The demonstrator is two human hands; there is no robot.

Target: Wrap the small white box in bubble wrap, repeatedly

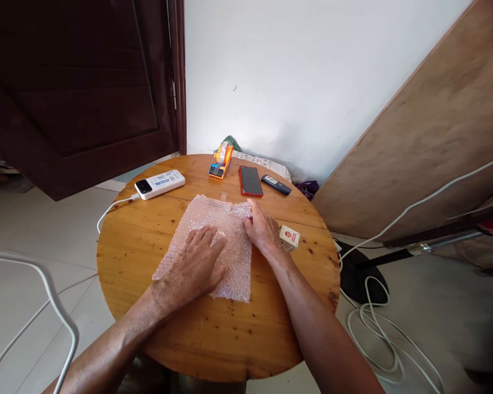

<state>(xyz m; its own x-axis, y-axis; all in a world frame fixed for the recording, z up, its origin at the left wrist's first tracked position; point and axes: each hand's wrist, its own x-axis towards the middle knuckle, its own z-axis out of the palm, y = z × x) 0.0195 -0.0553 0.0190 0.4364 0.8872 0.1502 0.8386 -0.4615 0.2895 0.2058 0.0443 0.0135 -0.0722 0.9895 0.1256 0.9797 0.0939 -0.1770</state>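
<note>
A sheet of clear bubble wrap [236, 262] lies on the round wooden table [205, 339]. My left hand [199, 260] rests flat on its middle with the fingers spread. At the sheet's upper right corner, my right hand [263, 224] has its fingers closed on the edge, the index finger pointing forward. A piece of clear tape [223, 197] sticks out at the sheet's far edge. Just right of my right hand stands a small white and red box [290, 236].
Along the table's far side are a white power bank [160, 184] with a cable, an orange tape dispenser [221, 161], a red-edged phone [251, 181] and a dark handheld device [276, 184]. White cables [378, 328] coil on the floor at right.
</note>
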